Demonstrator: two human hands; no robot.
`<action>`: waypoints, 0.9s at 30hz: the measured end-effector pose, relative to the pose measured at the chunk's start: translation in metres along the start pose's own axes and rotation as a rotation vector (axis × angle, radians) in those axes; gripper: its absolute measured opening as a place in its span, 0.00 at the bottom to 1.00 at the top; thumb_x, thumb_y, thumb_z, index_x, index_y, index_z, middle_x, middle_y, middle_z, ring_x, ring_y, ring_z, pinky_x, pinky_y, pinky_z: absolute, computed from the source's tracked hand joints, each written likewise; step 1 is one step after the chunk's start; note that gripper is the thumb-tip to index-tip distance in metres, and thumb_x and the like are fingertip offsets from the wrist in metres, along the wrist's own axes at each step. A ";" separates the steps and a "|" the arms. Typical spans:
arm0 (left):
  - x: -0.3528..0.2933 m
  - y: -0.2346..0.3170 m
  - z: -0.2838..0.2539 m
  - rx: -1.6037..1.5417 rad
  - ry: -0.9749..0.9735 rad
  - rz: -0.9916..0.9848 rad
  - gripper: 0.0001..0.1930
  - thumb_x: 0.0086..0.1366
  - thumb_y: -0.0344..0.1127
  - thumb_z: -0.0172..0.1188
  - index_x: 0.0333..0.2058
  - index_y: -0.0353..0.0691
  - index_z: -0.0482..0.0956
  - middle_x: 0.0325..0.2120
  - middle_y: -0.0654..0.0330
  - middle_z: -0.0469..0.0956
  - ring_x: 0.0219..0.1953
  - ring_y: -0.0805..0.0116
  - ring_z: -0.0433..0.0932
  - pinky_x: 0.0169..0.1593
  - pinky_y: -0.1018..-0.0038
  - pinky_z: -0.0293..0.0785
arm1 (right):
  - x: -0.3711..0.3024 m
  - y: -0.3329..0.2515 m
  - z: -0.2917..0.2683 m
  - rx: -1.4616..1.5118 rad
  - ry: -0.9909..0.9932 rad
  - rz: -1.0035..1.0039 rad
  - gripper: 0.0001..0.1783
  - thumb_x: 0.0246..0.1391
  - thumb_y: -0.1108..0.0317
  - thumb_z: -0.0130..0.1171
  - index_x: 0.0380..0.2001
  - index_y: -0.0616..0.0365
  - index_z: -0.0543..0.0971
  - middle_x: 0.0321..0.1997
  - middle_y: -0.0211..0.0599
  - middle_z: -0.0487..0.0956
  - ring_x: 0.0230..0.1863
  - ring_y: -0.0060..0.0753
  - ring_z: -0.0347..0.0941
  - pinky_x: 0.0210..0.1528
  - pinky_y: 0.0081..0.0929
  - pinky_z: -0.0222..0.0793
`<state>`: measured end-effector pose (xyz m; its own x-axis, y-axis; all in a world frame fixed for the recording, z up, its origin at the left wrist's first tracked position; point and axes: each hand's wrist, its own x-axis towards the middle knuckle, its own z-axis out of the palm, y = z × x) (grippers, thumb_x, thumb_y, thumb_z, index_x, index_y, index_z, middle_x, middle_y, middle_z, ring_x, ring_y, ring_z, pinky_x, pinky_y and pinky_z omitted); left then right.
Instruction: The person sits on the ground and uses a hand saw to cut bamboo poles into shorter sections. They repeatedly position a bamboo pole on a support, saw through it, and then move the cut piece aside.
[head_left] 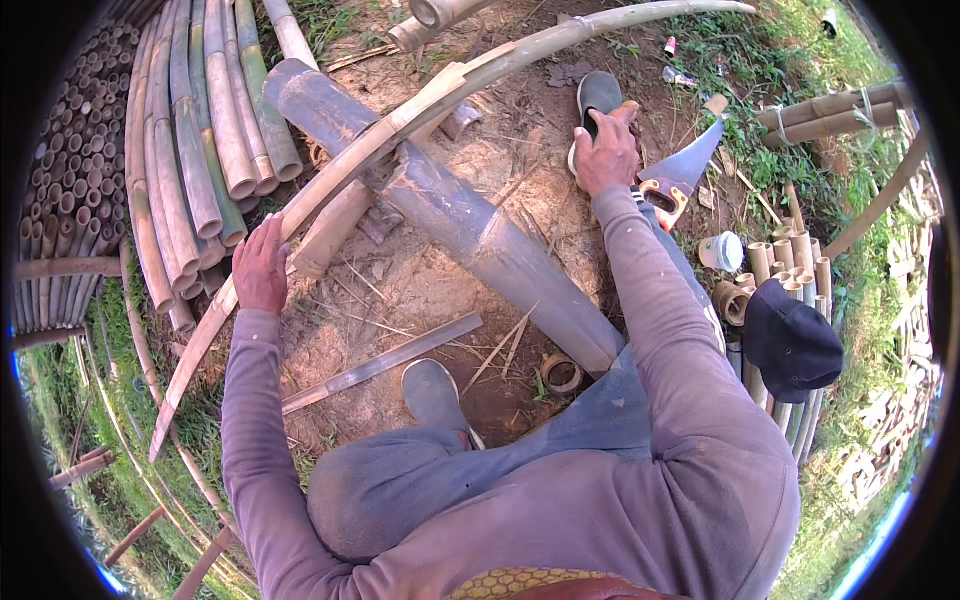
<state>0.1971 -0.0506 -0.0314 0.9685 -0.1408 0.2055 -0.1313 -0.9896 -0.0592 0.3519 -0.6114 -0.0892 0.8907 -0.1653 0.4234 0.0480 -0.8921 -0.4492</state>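
A long, curving split bamboo pole (pixel 400 118) lies slantwise across a thick grey bamboo log (pixel 480 235) on the ground. Toward the pole's lower left end, my left hand (pixel 262 268) grips its edge, the thumb on the right side. My right hand (pixel 606 155) is over the grey shoe (pixel 600 92) on my right foot, fingers apart and nothing seen in them. Just right of that wrist lies a handsaw (pixel 685 165) with an orange and white handle. A short bamboo block (pixel 333 230) is under the pole, beside the log.
Long bamboo poles (pixel 215 110) are stacked at the left, with many cut ends behind. A flat bamboo strip (pixel 385 362) lies near my left shoe (pixel 433 392). On the right are a white cup (pixel 720 251), upright bamboo pieces (pixel 790 262) and a dark cap (pixel 795 340).
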 end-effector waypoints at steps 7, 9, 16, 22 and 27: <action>-0.001 -0.001 -0.001 0.061 -0.049 0.014 0.34 0.70 0.34 0.62 0.74 0.51 0.66 0.68 0.58 0.74 0.68 0.59 0.74 0.70 0.58 0.66 | -0.037 0.187 -0.062 -0.320 -0.401 0.966 0.42 0.53 0.55 0.72 0.66 0.64 0.69 0.66 0.60 0.77 0.68 0.57 0.76 0.72 0.45 0.70; -0.002 0.001 -0.003 0.061 -0.067 0.005 0.34 0.70 0.33 0.63 0.74 0.52 0.65 0.69 0.59 0.73 0.68 0.60 0.74 0.69 0.58 0.66 | -0.039 0.205 -0.045 -0.277 -0.337 1.089 0.43 0.50 0.54 0.75 0.63 0.67 0.71 0.66 0.61 0.77 0.68 0.56 0.75 0.71 0.42 0.70; 0.007 0.005 -0.008 0.054 -0.084 -0.014 0.35 0.69 0.34 0.63 0.74 0.53 0.65 0.69 0.59 0.73 0.67 0.61 0.74 0.67 0.58 0.68 | -0.038 0.254 -0.035 0.551 0.159 1.093 0.26 0.53 0.61 0.75 0.48 0.67 0.78 0.48 0.54 0.85 0.48 0.46 0.85 0.54 0.38 0.81; 0.000 0.005 -0.012 0.069 -0.078 -0.002 0.34 0.69 0.33 0.63 0.73 0.50 0.66 0.68 0.58 0.74 0.67 0.61 0.75 0.66 0.60 0.68 | -0.039 0.146 -0.136 0.867 0.200 0.633 0.14 0.68 0.69 0.65 0.51 0.65 0.76 0.37 0.39 0.84 0.31 0.23 0.81 0.34 0.23 0.78; 0.004 0.009 -0.015 0.056 -0.076 -0.005 0.34 0.68 0.32 0.63 0.72 0.48 0.67 0.67 0.56 0.75 0.66 0.60 0.75 0.66 0.61 0.69 | -0.081 0.074 -0.224 0.585 -0.008 0.197 0.25 0.69 0.69 0.63 0.65 0.70 0.74 0.59 0.48 0.82 0.55 0.34 0.82 0.56 0.32 0.79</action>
<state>0.1962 -0.0608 -0.0164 0.9827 -0.1307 0.1312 -0.1161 -0.9867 -0.1136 0.1815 -0.7584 0.0198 0.9113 -0.2982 0.2839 0.1205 -0.4661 -0.8765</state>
